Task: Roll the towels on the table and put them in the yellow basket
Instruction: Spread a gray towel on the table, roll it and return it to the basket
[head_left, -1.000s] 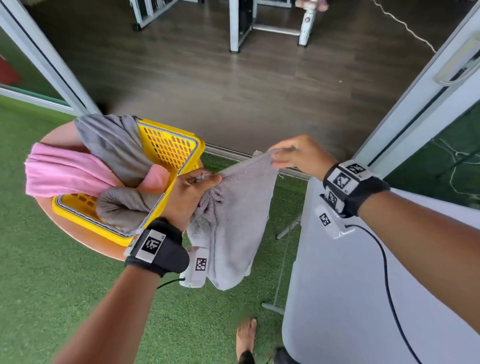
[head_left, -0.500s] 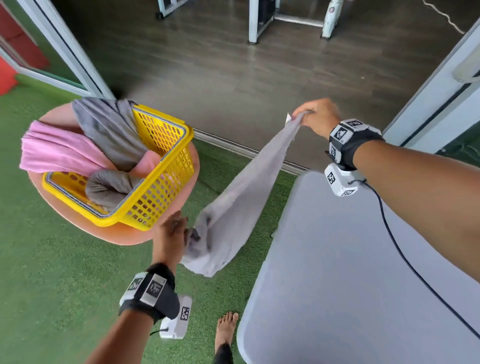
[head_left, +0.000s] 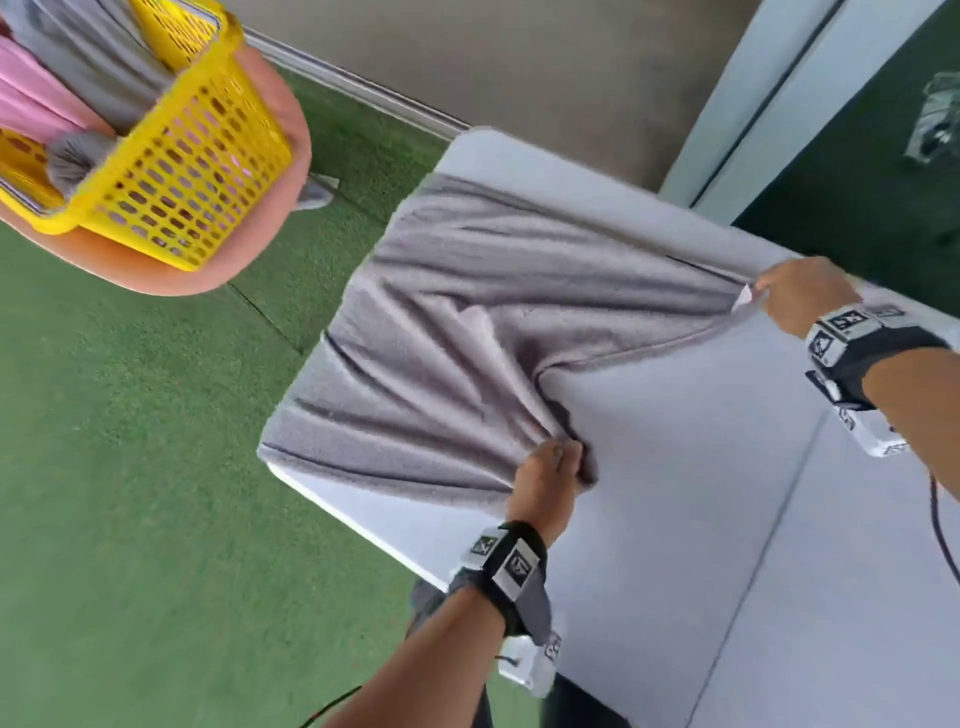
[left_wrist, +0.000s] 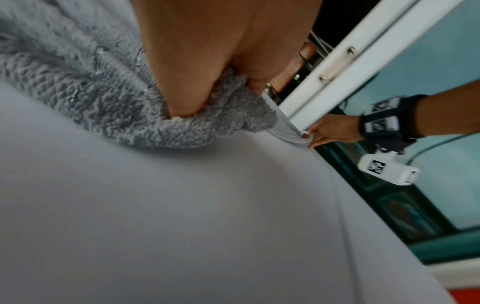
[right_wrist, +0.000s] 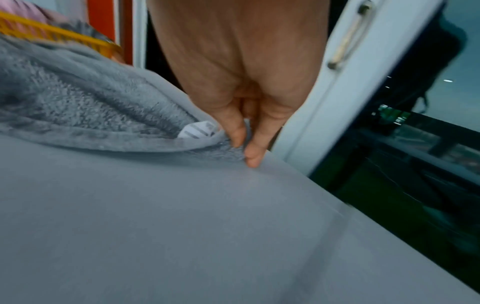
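Observation:
A grey towel (head_left: 467, 322) lies wrinkled over the left corner of the white table (head_left: 701, 493), part of it hanging off the edge. My left hand (head_left: 558, 462) grips one bunched corner (left_wrist: 187, 131) down on the tabletop. My right hand (head_left: 779, 296) pinches the far corner beside the white label (right_wrist: 197, 129), low over the table. The yellow basket (head_left: 171, 171) sits on a round pink stool (head_left: 270, 208) at the upper left, with grey and pink towels (head_left: 31, 109) in it.
Green artificial turf (head_left: 130, 467) surrounds the table and stool. A white door frame (head_left: 769, 98) stands just behind the table's far edge, close to my right hand. A dark cable (head_left: 940, 525) runs from my right wrist over the table.
The towel was held stretched in the air beside the basket; both hands have swung it right and laid it on the table corner, still holding its corners.

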